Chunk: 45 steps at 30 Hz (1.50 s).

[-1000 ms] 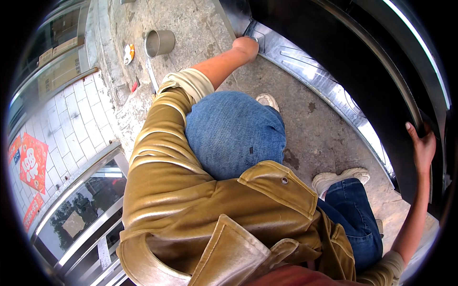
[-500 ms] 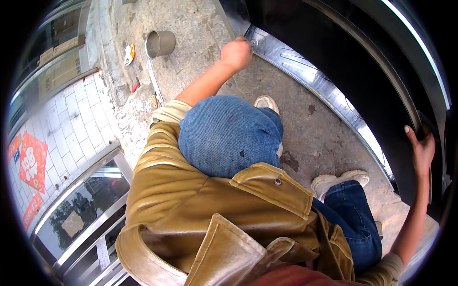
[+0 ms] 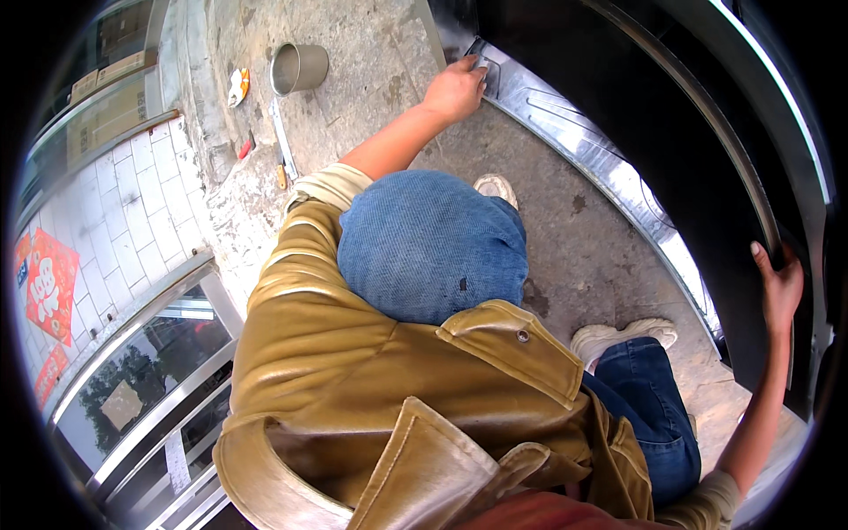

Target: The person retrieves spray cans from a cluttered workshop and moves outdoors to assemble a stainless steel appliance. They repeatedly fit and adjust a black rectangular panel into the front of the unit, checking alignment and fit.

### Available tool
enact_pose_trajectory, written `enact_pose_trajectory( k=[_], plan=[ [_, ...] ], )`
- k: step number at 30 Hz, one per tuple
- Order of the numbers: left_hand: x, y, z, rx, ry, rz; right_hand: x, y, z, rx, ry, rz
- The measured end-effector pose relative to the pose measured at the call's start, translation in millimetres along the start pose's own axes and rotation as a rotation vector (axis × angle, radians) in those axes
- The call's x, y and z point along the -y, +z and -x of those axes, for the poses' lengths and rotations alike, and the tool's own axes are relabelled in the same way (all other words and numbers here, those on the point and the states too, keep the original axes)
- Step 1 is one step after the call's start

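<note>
The broad, smooth black panel (image 3: 654, 124) looks stiff, rather heavy and slick, best taken by its edge; the long, shiny silver sheet-metal strip (image 3: 590, 146) beside it seems thin, perhaps sharp along its rim. The panel stands to the person's right, where the right hand (image 3: 780, 284) appears clasped on its edge. The left hand (image 3: 456, 91) meets the strip's far end, fingers bent; whether they pinch anything cannot be told.

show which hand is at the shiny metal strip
The left hand, at the far end of the metal strip; the right hand instead holds the edge of the black panel.
</note>
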<state>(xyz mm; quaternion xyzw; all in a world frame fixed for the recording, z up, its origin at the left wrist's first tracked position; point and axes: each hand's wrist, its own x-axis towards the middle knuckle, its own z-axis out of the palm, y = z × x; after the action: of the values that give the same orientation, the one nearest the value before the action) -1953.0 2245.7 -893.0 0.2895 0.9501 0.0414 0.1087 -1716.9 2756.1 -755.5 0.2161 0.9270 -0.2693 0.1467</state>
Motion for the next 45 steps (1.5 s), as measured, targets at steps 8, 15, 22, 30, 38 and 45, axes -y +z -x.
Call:
enact_pose_trajectory(
  k=[8,15,22,30,38,45],
  plan=[
    [6.6,27.7,-41.2,0.166,0.087,-0.139,-25.9,0.3,8.9,-0.158,-0.055,0.051],
    [-0.7,26.0,-46.3,0.168,0.131,-0.24,-16.6,-5.3,11.7,-0.093,-0.04,0.008],
    [-23.7,0.9,-8.2,-0.074,0.036,0.205,9.3,-7.5,23.4,-0.096,-0.015,0.029],
    [-10.7,-23.9,15.6,-0.2,-0.019,0.424,31.4,4.3,43.0,-0.074,0.044,0.07],
    [9.8,-32.3,32.1,-0.294,-0.181,0.471,34.1,14.9,49.8,-0.155,-0.094,0.121],
    [41.0,-19.3,33.9,-0.405,-0.281,0.573,44.5,12.3,47.4,-0.077,-0.014,0.076]
  ],
)
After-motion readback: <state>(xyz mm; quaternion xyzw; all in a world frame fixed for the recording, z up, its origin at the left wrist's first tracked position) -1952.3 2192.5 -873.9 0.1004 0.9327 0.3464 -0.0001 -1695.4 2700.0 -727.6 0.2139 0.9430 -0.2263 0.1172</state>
